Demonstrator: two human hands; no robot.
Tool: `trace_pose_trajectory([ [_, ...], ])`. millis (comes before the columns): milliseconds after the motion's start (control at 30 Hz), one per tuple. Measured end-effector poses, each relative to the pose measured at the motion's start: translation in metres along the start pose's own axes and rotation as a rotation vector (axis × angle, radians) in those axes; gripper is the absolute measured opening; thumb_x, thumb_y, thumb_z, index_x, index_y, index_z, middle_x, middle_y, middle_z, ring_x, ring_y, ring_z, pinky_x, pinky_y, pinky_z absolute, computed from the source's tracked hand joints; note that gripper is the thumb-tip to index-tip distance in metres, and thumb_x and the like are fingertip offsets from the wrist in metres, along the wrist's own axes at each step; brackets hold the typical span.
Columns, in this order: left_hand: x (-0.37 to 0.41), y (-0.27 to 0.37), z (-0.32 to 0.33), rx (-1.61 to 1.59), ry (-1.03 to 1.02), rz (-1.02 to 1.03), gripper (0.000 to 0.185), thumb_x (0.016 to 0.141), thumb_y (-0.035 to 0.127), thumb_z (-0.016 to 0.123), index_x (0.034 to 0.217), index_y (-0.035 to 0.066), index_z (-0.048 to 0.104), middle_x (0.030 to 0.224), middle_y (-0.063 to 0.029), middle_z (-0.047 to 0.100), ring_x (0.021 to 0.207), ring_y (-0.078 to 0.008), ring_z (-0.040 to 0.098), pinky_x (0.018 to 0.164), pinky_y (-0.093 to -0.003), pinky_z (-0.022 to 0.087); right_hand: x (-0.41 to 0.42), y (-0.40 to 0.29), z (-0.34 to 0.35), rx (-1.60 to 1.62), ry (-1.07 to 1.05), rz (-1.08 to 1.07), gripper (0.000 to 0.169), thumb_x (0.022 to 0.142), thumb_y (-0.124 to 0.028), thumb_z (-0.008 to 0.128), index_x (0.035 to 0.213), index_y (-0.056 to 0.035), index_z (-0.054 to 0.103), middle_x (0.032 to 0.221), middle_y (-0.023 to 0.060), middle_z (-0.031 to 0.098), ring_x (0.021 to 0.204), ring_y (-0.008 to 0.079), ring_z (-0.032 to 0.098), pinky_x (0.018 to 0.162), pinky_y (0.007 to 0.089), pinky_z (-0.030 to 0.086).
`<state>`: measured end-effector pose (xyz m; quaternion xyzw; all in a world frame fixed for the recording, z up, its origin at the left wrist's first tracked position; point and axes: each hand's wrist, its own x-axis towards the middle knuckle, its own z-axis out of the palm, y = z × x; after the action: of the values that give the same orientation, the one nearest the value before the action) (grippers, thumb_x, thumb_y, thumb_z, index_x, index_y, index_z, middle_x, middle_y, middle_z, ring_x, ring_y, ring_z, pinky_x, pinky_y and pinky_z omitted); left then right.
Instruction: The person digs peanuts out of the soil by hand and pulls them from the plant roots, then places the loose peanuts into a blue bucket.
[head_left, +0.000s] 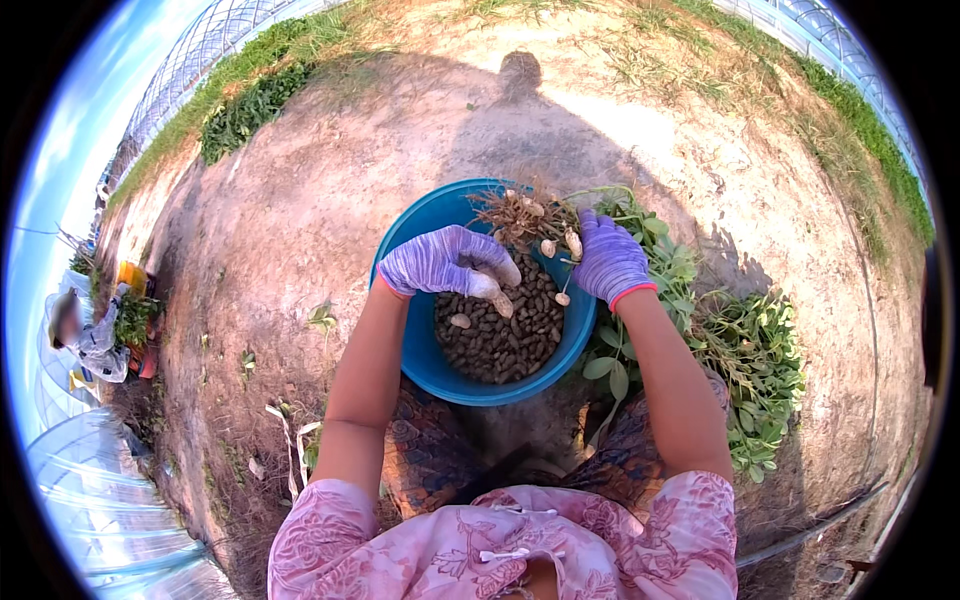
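A blue plastic tub (420, 352) stands on the ground in front of me, its bottom covered with many dark peanuts in the shell (517, 330). My left hand (450, 262), in a purple knitted glove, is over the tub with a pale peanut pod (502, 304) at its thumb and fingertips. At the tub's far right rim, my right hand (611, 255), gloved alike, holds an uprooted peanut plant (664, 251) near its root end. The brown roots (517, 217), with several pale pods attached, hang over the tub. The leafy stems lie to the right of the hand.
Pulled peanut plants (757, 375) are heaped on the soil at my right. Far left, a person (94, 337) sits near a yellow container (132, 277) and green plants. Plastic sheeting (112, 502) is at lower left; a pipe (810, 529) lies at lower right.
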<state>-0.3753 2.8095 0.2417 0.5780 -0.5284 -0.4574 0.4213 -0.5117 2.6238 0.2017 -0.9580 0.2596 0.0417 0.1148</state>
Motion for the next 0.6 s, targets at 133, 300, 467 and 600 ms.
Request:
trace_pose_trajectory([
  [133,0.013,-0.004,0.013,0.461,0.579,0.214,0.012,0.076,0.005,0.059,0.087,0.002,0.063,0.083,-0.0079,0.062,0.077,-0.0146,0.058,0.069,-0.0269,0.046,-0.002,-0.003,0.001,-0.032,0.041,-0.005,0.066,0.068,-0.020,0.062,0.125,-0.0062,0.032,0.114,0.0164,0.045,0.104,0.0305,0.048,0.087,0.0375,0.041],
  [300,0.044,-0.019,0.020,0.938,0.707,0.317,0.021,0.076,0.018,0.058,0.097,0.013,0.059,0.093,-0.0082,0.058,0.072,-0.0278,0.059,0.061,-0.0349,0.048,-0.003,-0.007,0.002,-0.076,0.071,-0.021,0.057,0.071,-0.016,0.057,0.123,-0.0071,0.035,0.113,0.0165,0.046,0.102,0.0302,0.050,0.084,0.0374,0.043],
  [467,0.048,-0.016,0.027,1.151,0.642,-0.088,0.028,0.077,0.024,0.057,0.103,0.015,0.056,0.094,-0.0093,0.056,0.076,-0.0286,0.058,0.060,-0.0364,0.048,-0.006,-0.010,-0.003,-0.126,0.068,-0.009,0.053,0.073,-0.016,0.054,0.122,-0.0080,0.037,0.112,0.0159,0.047,0.101,0.0294,0.050,0.084,0.0370,0.043],
  [600,0.047,-0.021,0.028,1.185,0.694,-0.006,0.020,0.075,0.016,0.059,0.094,0.013,0.060,0.094,-0.0097,0.056,0.077,-0.0277,0.058,0.062,-0.0341,0.048,-0.006,-0.008,0.000,-0.114,0.096,-0.026,0.054,0.072,-0.016,0.055,0.123,-0.0074,0.036,0.112,0.0159,0.047,0.101,0.0292,0.050,0.084,0.0366,0.043],
])
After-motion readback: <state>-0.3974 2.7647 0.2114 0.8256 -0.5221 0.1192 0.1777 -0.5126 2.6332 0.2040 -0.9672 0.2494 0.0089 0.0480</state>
